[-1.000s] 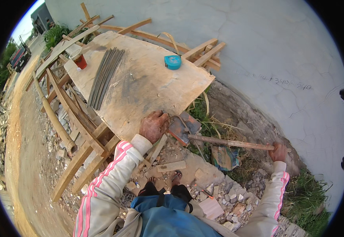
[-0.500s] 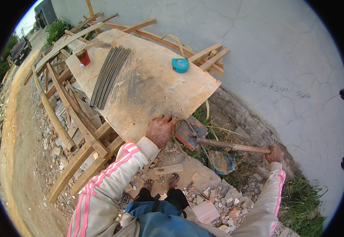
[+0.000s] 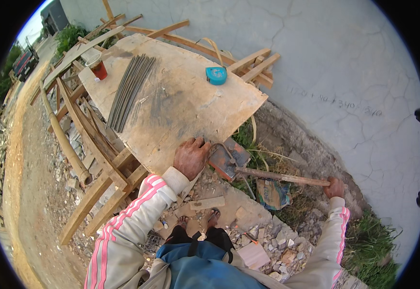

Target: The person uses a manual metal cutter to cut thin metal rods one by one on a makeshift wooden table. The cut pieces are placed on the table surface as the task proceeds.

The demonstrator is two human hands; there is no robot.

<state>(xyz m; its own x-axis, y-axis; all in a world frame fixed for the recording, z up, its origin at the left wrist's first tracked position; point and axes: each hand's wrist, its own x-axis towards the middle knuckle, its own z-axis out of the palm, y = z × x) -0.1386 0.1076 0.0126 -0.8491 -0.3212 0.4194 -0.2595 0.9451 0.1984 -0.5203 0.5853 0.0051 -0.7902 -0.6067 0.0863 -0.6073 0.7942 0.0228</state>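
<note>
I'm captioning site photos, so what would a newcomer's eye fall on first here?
Probably the turquoise tape measure near the far edge of the plywood board, and the bundle of thin dark rods along the board's left side. The clear cup with reddish contents stands near its far left corner. To the right, the right grip holds the end of a long rust-brown bar.

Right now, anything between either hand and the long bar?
Right hand: nothing visible; it grips the right end of the long bar. Left hand: yes, the thin curved rod and the flat block under it lie between that hand and the bar's left end.
</note>
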